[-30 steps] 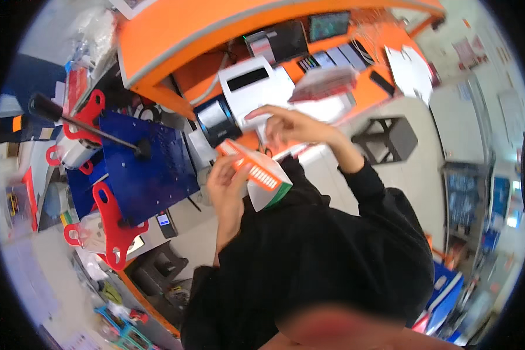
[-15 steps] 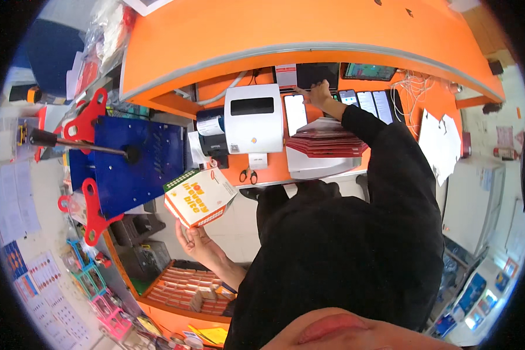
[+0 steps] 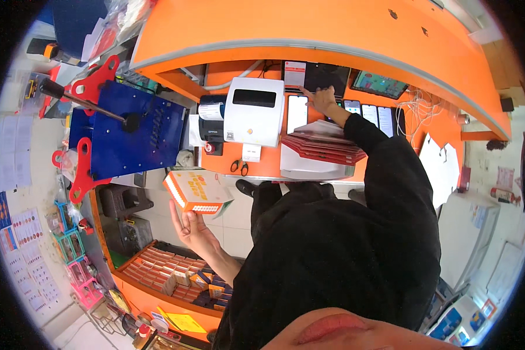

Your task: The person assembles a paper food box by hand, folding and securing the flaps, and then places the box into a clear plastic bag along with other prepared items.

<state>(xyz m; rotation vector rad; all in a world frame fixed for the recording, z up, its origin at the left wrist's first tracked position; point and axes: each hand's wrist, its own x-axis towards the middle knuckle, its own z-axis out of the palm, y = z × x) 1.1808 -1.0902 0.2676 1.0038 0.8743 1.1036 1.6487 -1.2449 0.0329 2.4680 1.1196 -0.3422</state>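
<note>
The big orange desk (image 3: 264, 165) fronts everything, white printer (image 3: 254, 119) on it, dark screen (image 3: 325, 74) beyond; here's the white-and-orange box (image 3: 199, 188), off the near edge, left hand (image 3: 198, 232) gripping its lower side, right hand (image 3: 324, 101) empty, finger outstretched near the screen.

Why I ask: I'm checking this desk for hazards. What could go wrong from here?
The left hand holds the carton by its near edge, away from the desk, so it might slip. The black right sleeve passes close to the stacked red packets and could nudge them. The scissors near the desk's front edge might get knocked off.
</note>
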